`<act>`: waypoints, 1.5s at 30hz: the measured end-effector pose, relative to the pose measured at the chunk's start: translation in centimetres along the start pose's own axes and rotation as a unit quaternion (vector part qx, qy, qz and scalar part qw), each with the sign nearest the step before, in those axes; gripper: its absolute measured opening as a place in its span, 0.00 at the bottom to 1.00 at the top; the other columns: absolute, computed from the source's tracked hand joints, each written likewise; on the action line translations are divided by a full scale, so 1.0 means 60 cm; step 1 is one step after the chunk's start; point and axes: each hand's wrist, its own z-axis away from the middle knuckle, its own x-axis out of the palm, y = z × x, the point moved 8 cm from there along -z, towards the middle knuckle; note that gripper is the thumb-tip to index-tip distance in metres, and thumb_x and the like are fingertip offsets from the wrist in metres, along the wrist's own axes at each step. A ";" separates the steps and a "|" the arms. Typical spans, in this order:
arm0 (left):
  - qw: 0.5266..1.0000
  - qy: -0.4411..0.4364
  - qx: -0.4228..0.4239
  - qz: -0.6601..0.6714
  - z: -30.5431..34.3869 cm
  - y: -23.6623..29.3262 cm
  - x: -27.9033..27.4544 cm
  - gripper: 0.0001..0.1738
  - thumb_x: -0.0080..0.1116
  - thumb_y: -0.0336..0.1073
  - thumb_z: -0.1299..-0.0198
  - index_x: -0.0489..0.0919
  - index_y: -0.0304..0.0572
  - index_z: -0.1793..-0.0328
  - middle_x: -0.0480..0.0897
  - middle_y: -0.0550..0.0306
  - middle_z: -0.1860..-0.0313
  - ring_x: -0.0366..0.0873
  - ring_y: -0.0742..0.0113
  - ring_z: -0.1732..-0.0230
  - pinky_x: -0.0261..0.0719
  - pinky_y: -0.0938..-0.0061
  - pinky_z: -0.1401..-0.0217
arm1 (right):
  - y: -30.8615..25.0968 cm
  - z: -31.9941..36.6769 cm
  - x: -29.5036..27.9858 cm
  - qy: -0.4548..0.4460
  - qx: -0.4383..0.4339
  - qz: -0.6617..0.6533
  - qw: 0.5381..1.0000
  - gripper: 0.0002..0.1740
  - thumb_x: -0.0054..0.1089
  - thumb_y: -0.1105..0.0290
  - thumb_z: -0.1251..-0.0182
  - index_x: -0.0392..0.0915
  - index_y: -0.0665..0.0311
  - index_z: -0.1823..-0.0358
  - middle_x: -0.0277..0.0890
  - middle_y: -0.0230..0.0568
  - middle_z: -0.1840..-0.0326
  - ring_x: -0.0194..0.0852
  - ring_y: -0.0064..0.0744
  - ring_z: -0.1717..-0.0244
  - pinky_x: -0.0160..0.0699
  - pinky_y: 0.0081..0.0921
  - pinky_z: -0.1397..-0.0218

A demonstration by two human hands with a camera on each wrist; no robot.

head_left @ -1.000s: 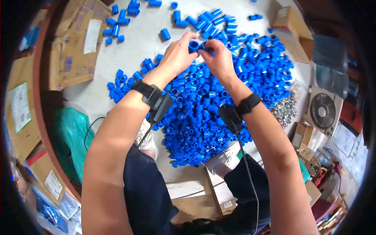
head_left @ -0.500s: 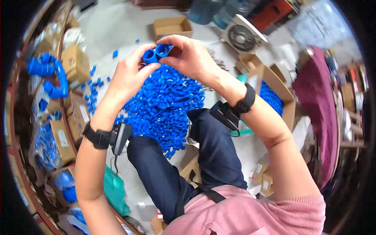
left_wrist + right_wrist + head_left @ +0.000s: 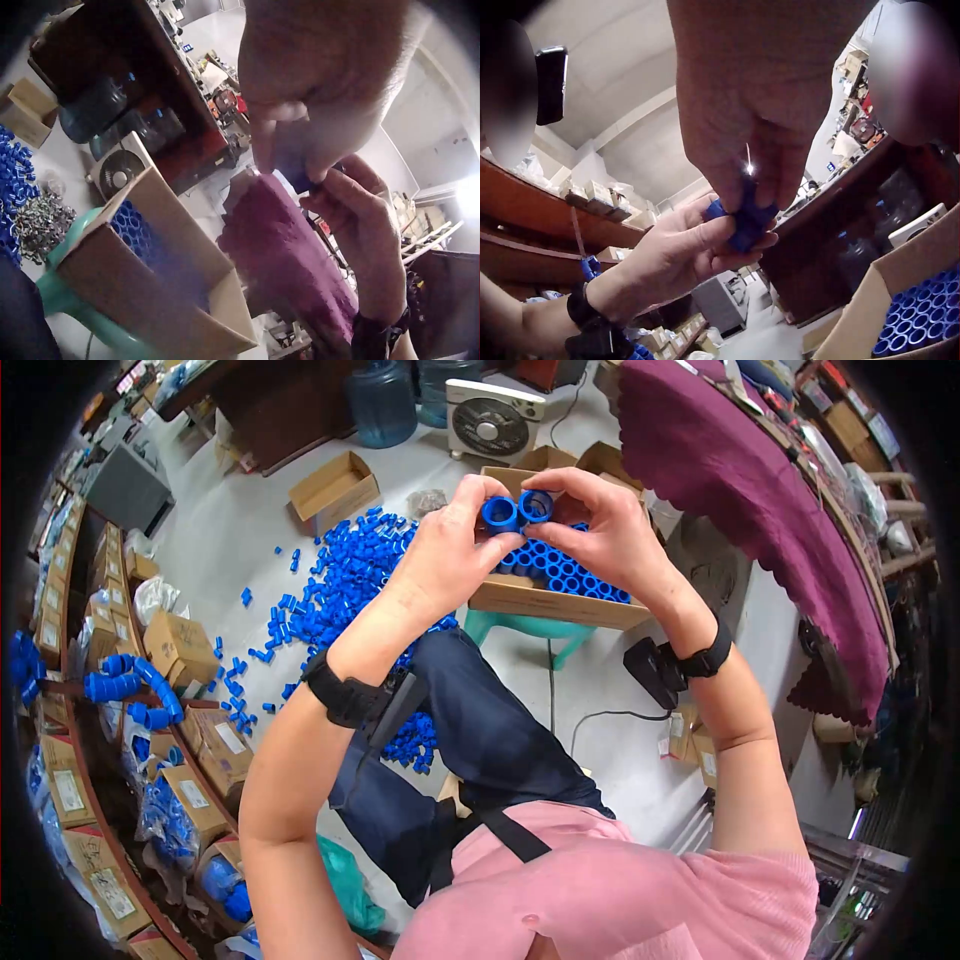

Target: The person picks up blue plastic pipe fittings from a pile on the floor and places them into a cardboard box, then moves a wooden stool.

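The fingers of the left hand (image 3: pixel 435 555) grip one blue fitting (image 3: pixel 500 514), those of the right hand (image 3: pixel 615 535) another blue fitting (image 3: pixel 536 507), close together in the air. Farther down, a cardboard box (image 3: pixel 555 606) of fittings sits on a green stool (image 3: pixel 575 645); beyond stands a fan (image 3: pixel 490 422).

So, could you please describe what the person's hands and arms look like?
Left hand and right hand are gloveless. Each wrist wears a black strap with a black box, a cable near the right one. The right sleeve is short and pink.
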 end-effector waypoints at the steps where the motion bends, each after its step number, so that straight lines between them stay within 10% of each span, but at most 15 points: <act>1: 1.000 0.000 0.016 0.025 -0.007 0.002 0.018 0.16 0.54 0.25 0.49 0.65 0.36 0.54 0.75 0.56 0.68 0.74 0.76 0.65 0.73 0.80 0.62 | 0.016 0.010 -0.013 0.008 0.015 -0.002 1.000 0.17 0.61 0.76 0.54 0.73 0.67 0.60 0.74 0.37 0.72 0.74 0.21 0.73 0.73 0.19 0.69; 10: 0.995 -0.064 -0.072 -0.010 -0.046 -0.074 0.124 0.17 0.58 0.26 0.52 0.68 0.37 0.56 0.76 0.55 0.66 0.75 0.73 0.64 0.73 0.77 0.61 | 0.144 0.056 -0.035 0.001 0.059 0.035 0.998 0.16 0.61 0.75 0.58 0.74 0.65 0.62 0.68 0.39 0.71 0.71 0.25 0.74 0.72 0.21 0.70; 12: 0.991 -0.035 0.059 -0.115 -0.052 -0.084 0.127 0.18 0.62 0.28 0.58 0.72 0.38 0.58 0.76 0.54 0.66 0.75 0.68 0.65 0.73 0.75 0.61 | 0.179 0.063 -0.029 -0.018 0.082 0.054 0.995 0.17 0.64 0.74 0.57 0.74 0.64 0.61 0.66 0.35 0.72 0.66 0.22 0.73 0.69 0.19 0.69; 19: 0.962 -0.121 -0.059 -0.239 -0.058 -0.178 0.166 0.18 0.64 0.32 0.63 0.76 0.44 0.61 0.75 0.53 0.66 0.73 0.57 0.64 0.72 0.68 0.59 | 0.288 0.077 0.030 -0.170 0.086 0.153 0.970 0.16 0.61 0.69 0.58 0.74 0.63 0.64 0.71 0.43 0.67 0.70 0.40 0.64 0.70 0.32 0.60; 30: 0.896 -0.258 -0.051 -0.358 -0.078 -0.236 0.238 0.19 0.62 0.34 0.62 0.72 0.42 0.60 0.78 0.48 0.66 0.75 0.51 0.59 0.72 0.60 0.57 | 0.328 0.074 0.123 -0.368 0.043 0.327 0.869 0.17 0.60 0.67 0.57 0.75 0.59 0.61 0.75 0.42 0.66 0.75 0.42 0.63 0.75 0.35 0.63; 45: 0.898 -0.295 -0.026 -0.325 -0.076 -0.276 0.261 0.24 0.65 0.33 0.63 0.67 0.40 0.59 0.79 0.49 0.66 0.75 0.49 0.59 0.72 0.60 0.57 | 0.370 0.100 0.137 -0.356 0.088 0.338 0.867 0.21 0.65 0.62 0.58 0.72 0.63 0.63 0.76 0.42 0.68 0.76 0.41 0.65 0.75 0.35 0.66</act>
